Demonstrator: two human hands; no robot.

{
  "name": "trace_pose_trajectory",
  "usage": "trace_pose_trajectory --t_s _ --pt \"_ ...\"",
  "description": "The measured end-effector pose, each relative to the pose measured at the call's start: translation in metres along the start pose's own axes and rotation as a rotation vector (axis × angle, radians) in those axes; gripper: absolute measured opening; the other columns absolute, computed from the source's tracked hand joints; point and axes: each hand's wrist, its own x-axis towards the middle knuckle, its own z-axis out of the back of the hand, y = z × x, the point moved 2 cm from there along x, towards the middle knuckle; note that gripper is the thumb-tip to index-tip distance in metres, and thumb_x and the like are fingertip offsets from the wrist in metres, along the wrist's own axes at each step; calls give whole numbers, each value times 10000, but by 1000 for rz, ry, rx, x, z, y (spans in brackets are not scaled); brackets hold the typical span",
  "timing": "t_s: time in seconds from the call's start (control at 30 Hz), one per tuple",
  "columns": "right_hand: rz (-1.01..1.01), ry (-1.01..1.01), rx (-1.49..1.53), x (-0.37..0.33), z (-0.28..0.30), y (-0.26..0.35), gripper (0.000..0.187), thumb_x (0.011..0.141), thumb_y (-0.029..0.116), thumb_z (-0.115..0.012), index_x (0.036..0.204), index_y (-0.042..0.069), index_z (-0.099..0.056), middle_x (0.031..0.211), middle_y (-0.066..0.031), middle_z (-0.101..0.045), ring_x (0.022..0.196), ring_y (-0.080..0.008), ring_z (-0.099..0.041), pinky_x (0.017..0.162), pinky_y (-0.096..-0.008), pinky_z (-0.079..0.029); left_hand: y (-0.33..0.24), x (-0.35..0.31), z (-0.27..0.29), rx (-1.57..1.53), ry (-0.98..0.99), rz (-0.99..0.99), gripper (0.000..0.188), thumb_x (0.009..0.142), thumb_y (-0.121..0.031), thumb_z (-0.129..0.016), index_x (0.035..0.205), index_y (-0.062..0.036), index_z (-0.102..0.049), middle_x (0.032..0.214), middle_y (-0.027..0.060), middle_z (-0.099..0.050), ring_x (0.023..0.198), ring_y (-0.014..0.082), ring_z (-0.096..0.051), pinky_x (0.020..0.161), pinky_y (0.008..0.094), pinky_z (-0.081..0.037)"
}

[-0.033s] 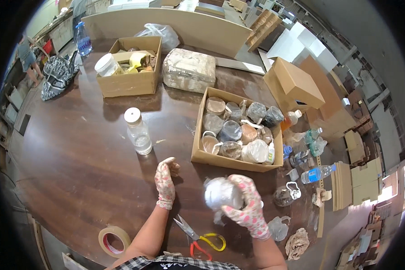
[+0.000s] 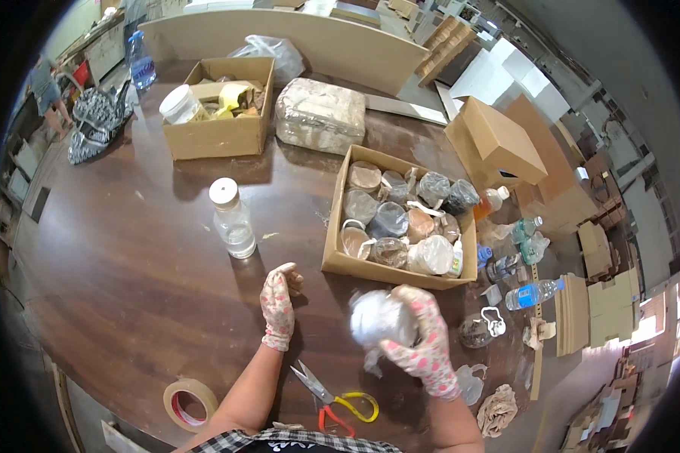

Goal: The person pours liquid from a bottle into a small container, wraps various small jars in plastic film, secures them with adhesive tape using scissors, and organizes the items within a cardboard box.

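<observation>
My right hand [image 2: 428, 343], in a white glove with pink spots, grips a round jar [image 2: 383, 320] wrapped in clear plastic. The jar looks silvery and slightly blurred, tilted above the table, with a loose tail of film below it. My left hand [image 2: 279, 306], gloved alike, rests on its side on the table, its fingers loosely bent and nothing in them. Beyond it stands a clear bottle with a white cap [image 2: 234, 219]. Scissors [image 2: 332, 398] with one red and one yellow handle lie opened between my forearms. A roll of tape [image 2: 169, 402] is by my left forearm.
A cardboard box [image 2: 327, 255] full of plastic-wrapped jars stands ahead of my right hand. Farther back are a wrapped block [image 2: 321, 113] and another box [image 2: 217, 142] of odds and ends. Several bottles, including a blue-labelled one [image 2: 533, 294], and a crumpled cloth [image 2: 497, 411] line the right side.
My right hand has shifted slightly to the right with the wrapped jar, which has turned a little. My left hand stays where it was.
</observation>
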Motion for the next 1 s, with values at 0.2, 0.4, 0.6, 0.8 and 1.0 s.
trace_pose_trajectory --t_s 0.2,0.4,0.6,0.8,1.0 --pt "246 -239 -370 100 40 -1 682 707 276 -754 1292 33 -500 1226 -167 -532 1127 -317 -537 986 -406 -431 -4 -3 2 10 -49 37 358 1017 -307 -400 1126 -31 -599 897 28 -637 780 96 -572 689 240 -464" --pt "19 -149 -371 205 36 -51 649 708 269 -763 1284 82 -530 1224 -133 -551 1152 -282 -540 999 -365 -433 0 -5 -2 19 -12 23 328 1012 -282 -421 1131 -36 -602 901 26 -640 789 95 -572 701 239 -462" --pt "-88 -20 -477 261 -1 -77 651 704 309 -762 1283 112 -540 1227 -114 -552 1167 -279 -528 1009 -376 -420 0 -4 -2 37 -33 44 293 1009 -230 -423 1129 -35 -605 910 28 -642 809 102 -583 720 247 -471" --pt "33 77 -618 275 -23 -84 639 730 357 -724 1296 129 -533 1278 -113 -526 1199 -309 -499 1007 -406 -417 -5 -6 -2 120 -13 42 289 1009 -212 -415 1128 -31 -606 915 33 -642 821 108 -588 733 255 -476" --pt "80 102 -597 269 -21 -94 681 761 353 -702 1344 85 -476 1384 -143 -448 1283 -311 -426 1079 -385 -350 -1 -7 -3 146 0 19 289 1011 -211 -409 1134 -35 -602 912 32 -641 801 104 -578 722 254 -473"
